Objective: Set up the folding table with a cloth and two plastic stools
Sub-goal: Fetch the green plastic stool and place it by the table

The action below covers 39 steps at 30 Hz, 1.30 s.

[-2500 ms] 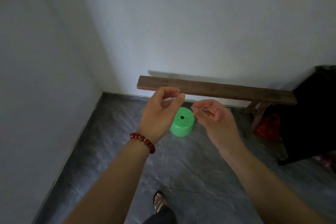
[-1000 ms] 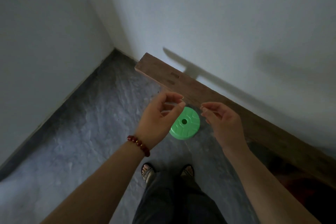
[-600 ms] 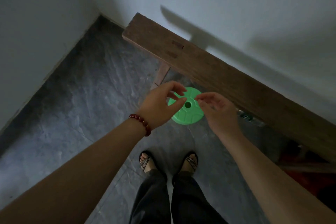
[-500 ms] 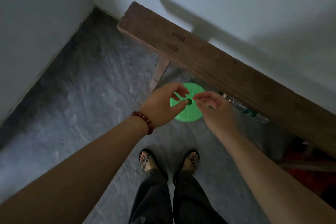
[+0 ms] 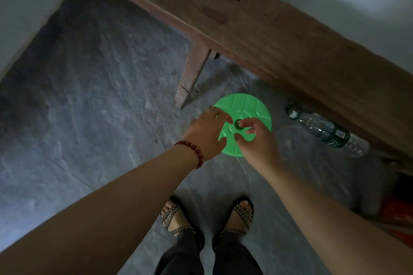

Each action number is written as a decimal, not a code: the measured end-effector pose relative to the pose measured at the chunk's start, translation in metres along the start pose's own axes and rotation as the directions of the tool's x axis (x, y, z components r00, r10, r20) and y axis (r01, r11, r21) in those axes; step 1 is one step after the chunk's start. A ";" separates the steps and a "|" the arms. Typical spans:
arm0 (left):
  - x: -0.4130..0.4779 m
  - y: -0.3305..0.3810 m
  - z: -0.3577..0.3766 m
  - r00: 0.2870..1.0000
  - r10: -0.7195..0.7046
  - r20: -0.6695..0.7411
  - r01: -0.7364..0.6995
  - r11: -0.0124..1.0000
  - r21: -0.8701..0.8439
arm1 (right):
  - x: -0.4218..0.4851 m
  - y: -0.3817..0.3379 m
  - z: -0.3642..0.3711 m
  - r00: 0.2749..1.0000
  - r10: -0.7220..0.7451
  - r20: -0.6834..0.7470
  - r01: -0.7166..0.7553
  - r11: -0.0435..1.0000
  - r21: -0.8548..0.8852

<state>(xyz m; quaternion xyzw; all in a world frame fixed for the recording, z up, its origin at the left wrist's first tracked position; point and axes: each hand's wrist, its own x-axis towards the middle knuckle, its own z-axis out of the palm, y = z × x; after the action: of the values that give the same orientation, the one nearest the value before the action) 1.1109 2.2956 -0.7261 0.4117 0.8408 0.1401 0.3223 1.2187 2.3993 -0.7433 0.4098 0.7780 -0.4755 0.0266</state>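
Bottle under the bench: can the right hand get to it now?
Probably yes. The bottle lies on the floor right of the green stool, half under the bench, with bare floor between. The right hand, fingers curled at the stool's hole, must let go first.

One stool [image 5: 248,107], one bench [image 5: 268,29], one bottle [image 5: 328,134]

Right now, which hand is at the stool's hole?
The right hand, fingers at the green stool's hole. The left hand, with the bead bracelet, covers its rim.
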 end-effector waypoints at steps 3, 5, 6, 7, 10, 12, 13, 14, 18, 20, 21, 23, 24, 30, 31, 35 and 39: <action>0.023 -0.019 0.030 0.997 -0.004 0.080 -0.003 0.996 0.089 | 0.026 0.033 0.026 0.999 -0.030 0.034 0.034 0.993 -0.113; 0.037 -0.032 0.048 0.988 0.008 0.157 -0.033 0.987 0.159 | 0.043 0.051 0.042 0.999 -0.018 0.050 0.028 0.979 -0.200; 0.044 -0.037 0.056 0.980 0.018 0.196 -0.056 0.981 0.188 | 0.051 0.059 0.048 0.998 -0.001 0.059 0.016 0.968 -0.251; 0.051 -0.041 0.064 0.971 0.025 0.236 -0.075 0.975 0.209 | 0.058 0.066 0.054 0.998 0.019 0.067 0.002 0.954 -0.300; 0.068 -0.049 0.084 0.943 0.013 0.332 -0.096 0.968 0.233 | 0.079 0.083 0.068 0.990 0.115 0.078 -0.077 0.920 -0.385; 0.075 -0.055 0.094 0.936 -0.011 0.352 -0.079 0.967 0.241 | 0.089 0.092 0.075 0.968 0.207 0.143 -0.124 0.888 -0.444; 0.078 -0.057 0.098 0.936 -0.021 0.352 -0.069 0.968 0.243 | 0.093 0.094 0.077 0.950 0.247 0.189 -0.130 0.868 -0.479; 0.079 -0.060 0.102 0.937 -0.030 0.347 -0.061 0.967 0.247 | 0.095 0.096 0.080 0.933 0.279 0.226 -0.133 0.853 -0.505; 0.078 -0.062 0.107 0.941 -0.047 0.334 -0.050 0.960 0.276 | 0.096 0.095 0.081 0.922 0.302 0.243 -0.139 0.843 -0.519; 0.072 -0.057 0.101 0.940 -0.038 0.340 -0.068 0.953 0.297 | 0.087 0.089 0.077 0.929 0.295 0.225 -0.146 0.849 -0.508; 0.068 -0.053 0.096 0.938 -0.025 0.346 -0.087 0.948 0.306 | 0.081 0.083 0.074 0.931 0.288 0.223 -0.141 0.850 -0.508; 0.058 -0.042 0.080 0.934 0.017 0.357 -0.135 0.941 0.310 | 0.067 0.069 0.066 0.934 0.269 0.233 -0.123 0.859 -0.498; 0.053 -0.035 0.070 0.930 0.037 0.365 -0.154 0.942 0.297 | 0.060 0.060 0.060 0.935 0.261 0.240 -0.117 0.866 -0.486; 0.014 0.007 0.000 0.921 0.050 0.387 -0.181 0.933 0.310 | 0.012 -0.011 0.016 0.921 0.179 0.345 0.005 0.882 -0.471; 0.007 0.013 -0.011 0.909 0.051 0.414 -0.205 0.919 0.337 | 0.003 -0.023 0.009 0.916 0.178 0.359 0.018 0.877 -0.480; -0.023 0.035 -0.057 0.883 0.066 0.465 -0.305 0.834 0.461 | -0.033 -0.068 -0.016 0.901 0.139 0.411 0.082 0.876 -0.476; -0.058 0.058 -0.104 0.907 0.079 0.414 -0.311 0.787 0.533 | -0.064 -0.112 -0.036 0.893 0.078 0.443 0.155 0.871 -0.466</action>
<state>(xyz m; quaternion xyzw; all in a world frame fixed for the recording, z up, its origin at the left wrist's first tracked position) 1.1037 2.2897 -0.5944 0.5959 0.7182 -0.1736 0.3147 1.1994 2.3640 -0.6155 0.2528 0.8536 -0.3444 0.2980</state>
